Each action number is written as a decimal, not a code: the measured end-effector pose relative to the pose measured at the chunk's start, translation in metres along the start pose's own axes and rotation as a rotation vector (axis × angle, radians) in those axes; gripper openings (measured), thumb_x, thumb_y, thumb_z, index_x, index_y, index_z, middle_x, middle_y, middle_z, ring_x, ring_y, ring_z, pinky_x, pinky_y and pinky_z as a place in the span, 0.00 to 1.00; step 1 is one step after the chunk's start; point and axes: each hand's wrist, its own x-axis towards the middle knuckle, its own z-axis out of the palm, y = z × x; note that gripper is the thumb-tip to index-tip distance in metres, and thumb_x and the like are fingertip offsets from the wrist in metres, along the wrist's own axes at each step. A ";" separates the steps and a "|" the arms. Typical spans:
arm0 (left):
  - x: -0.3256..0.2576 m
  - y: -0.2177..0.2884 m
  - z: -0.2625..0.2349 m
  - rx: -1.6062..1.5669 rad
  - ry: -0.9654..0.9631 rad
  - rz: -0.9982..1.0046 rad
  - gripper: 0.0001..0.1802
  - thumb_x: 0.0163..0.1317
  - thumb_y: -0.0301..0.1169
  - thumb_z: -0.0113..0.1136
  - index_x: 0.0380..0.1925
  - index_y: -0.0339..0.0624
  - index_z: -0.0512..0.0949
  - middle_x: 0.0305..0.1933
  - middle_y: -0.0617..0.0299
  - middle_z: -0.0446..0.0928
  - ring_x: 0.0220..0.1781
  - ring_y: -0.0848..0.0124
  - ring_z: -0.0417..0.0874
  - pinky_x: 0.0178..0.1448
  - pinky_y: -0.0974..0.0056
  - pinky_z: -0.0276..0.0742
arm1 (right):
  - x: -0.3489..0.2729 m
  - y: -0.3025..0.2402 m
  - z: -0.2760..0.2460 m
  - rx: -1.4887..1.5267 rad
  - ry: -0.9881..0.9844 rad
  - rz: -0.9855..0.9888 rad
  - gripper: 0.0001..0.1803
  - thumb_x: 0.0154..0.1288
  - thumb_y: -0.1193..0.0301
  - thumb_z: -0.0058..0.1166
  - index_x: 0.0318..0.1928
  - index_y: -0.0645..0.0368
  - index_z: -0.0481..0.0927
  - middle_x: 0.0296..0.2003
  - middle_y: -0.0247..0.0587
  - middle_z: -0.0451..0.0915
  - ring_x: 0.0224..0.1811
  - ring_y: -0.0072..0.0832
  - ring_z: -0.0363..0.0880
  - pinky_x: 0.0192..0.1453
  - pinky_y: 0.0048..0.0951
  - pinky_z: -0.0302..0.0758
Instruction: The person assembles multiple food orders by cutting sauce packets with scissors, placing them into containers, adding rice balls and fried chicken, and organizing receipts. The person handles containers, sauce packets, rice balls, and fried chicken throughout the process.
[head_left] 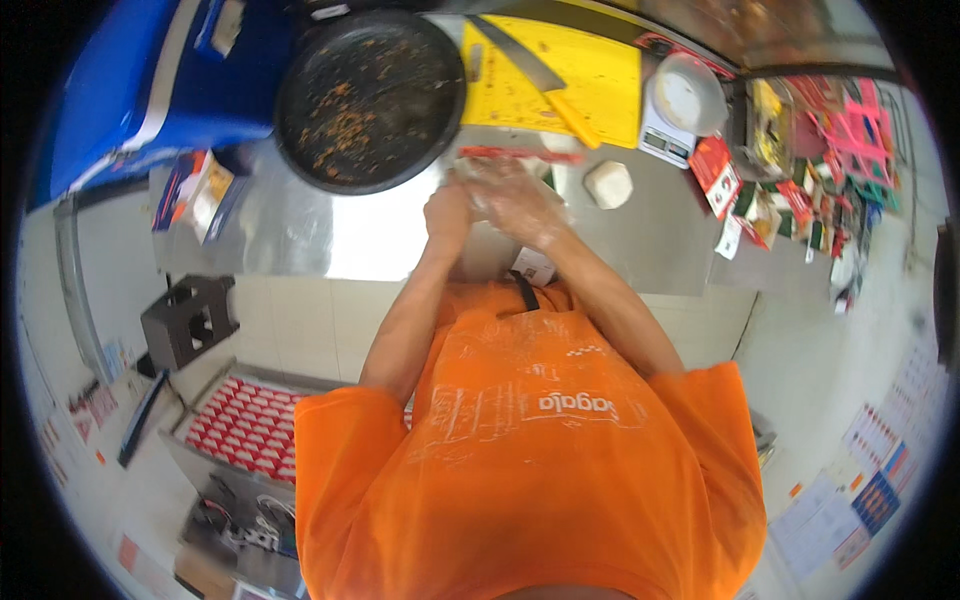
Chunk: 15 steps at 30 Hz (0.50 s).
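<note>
My left hand (449,212) and my right hand (518,200) meet over the steel counter, just right of the pan. Both are closed, with fingers curled together, and slightly blurred. Clear, shiny plastic shows around the right hand; what lies between the fingers is hidden. Just beyond them a red strip (520,155) stretches sideways, with something dark green partly showing behind the right hand. A white rounded block (608,185), like pressed rice, rests on the counter to the right, apart from my hands.
A large black pan (370,105) with brown crumbs stands left. A knife (540,80) lies on the yellow cutting board (620,75). Farther right are a kitchen scale (666,140) bearing a bowl (688,95), and several wrapped packages (770,215). A blue box (120,110) stands far left.
</note>
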 end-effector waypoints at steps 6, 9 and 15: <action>-0.059 0.018 -0.034 -0.469 0.120 0.145 0.13 0.67 0.34 0.56 0.44 0.36 0.75 0.40 0.42 0.81 0.44 0.42 0.83 0.48 0.47 0.78 | -0.074 0.002 -0.042 0.328 -0.056 0.882 0.18 0.56 0.72 0.61 0.49 0.55 0.81 0.51 0.45 0.79 0.52 0.47 0.78 0.61 0.47 0.71; -0.082 0.049 0.002 -0.307 -0.238 0.814 0.24 0.59 0.39 0.64 0.54 0.40 0.75 0.62 0.51 0.73 0.68 0.54 0.70 0.70 0.52 0.64 | -0.092 0.001 -0.021 0.168 0.139 0.642 0.14 0.59 0.68 0.59 0.47 0.55 0.83 0.50 0.43 0.80 0.48 0.45 0.79 0.57 0.47 0.72; -0.085 0.021 0.063 0.147 -0.146 0.491 0.39 0.64 0.43 0.59 0.72 0.44 0.59 0.78 0.54 0.55 0.77 0.60 0.59 0.76 0.49 0.57 | -0.055 0.048 0.012 -0.114 -0.152 0.218 0.11 0.59 0.71 0.53 0.42 0.54 0.83 0.36 0.43 0.82 0.39 0.38 0.80 0.44 0.42 0.75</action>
